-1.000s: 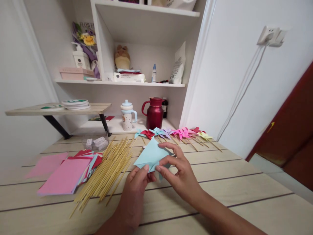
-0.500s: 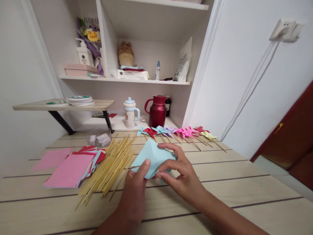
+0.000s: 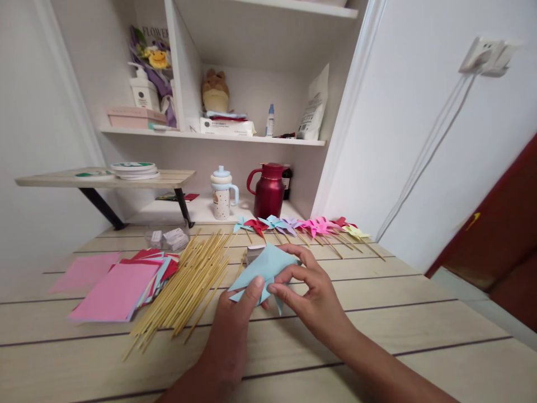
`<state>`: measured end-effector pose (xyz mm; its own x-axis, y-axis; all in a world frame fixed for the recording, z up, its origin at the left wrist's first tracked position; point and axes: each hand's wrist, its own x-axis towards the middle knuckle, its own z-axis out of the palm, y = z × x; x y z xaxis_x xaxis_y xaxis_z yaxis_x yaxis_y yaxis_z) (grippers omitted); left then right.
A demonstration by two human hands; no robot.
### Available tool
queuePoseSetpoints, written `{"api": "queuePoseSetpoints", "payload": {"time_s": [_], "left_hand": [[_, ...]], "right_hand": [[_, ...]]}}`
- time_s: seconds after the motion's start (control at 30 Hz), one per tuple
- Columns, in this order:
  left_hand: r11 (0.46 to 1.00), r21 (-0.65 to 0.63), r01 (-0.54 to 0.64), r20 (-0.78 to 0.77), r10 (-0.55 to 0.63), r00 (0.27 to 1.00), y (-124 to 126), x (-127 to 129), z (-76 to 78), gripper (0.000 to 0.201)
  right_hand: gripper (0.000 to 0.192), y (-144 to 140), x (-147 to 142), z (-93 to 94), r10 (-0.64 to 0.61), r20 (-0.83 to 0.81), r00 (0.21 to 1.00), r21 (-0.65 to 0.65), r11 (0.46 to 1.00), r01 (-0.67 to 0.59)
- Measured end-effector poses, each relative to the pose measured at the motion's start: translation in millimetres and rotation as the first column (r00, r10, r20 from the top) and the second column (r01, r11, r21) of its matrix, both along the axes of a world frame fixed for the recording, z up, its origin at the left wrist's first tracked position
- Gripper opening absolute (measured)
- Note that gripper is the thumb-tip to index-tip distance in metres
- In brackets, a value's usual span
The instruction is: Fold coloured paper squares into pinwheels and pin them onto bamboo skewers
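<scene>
The left hand (image 3: 235, 308) and right hand (image 3: 314, 288) pinch a light-blue, folded paper sheet (image 3: 266, 264) above a pale wood-plank surface (image 3: 419, 319) — likely feather-light, easily creased and prone to tearing, best gripped gently by its edges.

folded paper (image 3: 268, 261): light blue | sticks (image 3: 188, 286): tan | jug (image 3: 269, 196): red | cup (image 3: 220, 205): white, speckled

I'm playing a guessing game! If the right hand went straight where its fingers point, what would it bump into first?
The light blue paper, which the right hand touches. Beyond it, the left hand seems next, though depth is hard to judge.
</scene>
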<state>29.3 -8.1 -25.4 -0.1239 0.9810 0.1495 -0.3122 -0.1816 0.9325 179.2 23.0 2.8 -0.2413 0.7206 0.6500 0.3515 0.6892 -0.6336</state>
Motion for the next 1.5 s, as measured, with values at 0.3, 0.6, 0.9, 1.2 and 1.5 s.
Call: {"api": "queuePoseSetpoints", "payload": {"time_s": [0.3,0.6,0.9,1.2,1.5], "left_hand": [[0.998,-0.039,-0.042,-0.033,0.040,0.999,2,1,-1.9,0.018],[0.947,-0.082,-0.312,-0.238,0.285,0.928,-5,4,24.3,0.016],[0.937,-0.164,-0.308,-0.366,0.232,0.901,-5,3,17.4,0.021],[0.937,-0.142,-0.320,-0.414,0.237,0.879,-9,9,25.1,0.010],[0.972,-0.019,-0.232,-0.121,0.228,0.966,-6,-5,30.7,0.034]], "right_hand": [[0.012,-1,-2,0.6,0.014,0.004,1.000,0.001,1.000,-0.014],[0.009,3,4,2.0,-0.032,-0.076,0.997,0.052,0.998,0.036],[0.045,12,22,14.2,0.006,-0.050,0.999,-0.083,0.996,-0.010],[0.014,6,21,21.9,0.153,0.064,0.986,-0.222,0.966,-0.135],[0.030,4,2,7.9,0.004,-0.486,0.874,-0.596,0.729,-0.336]]}}
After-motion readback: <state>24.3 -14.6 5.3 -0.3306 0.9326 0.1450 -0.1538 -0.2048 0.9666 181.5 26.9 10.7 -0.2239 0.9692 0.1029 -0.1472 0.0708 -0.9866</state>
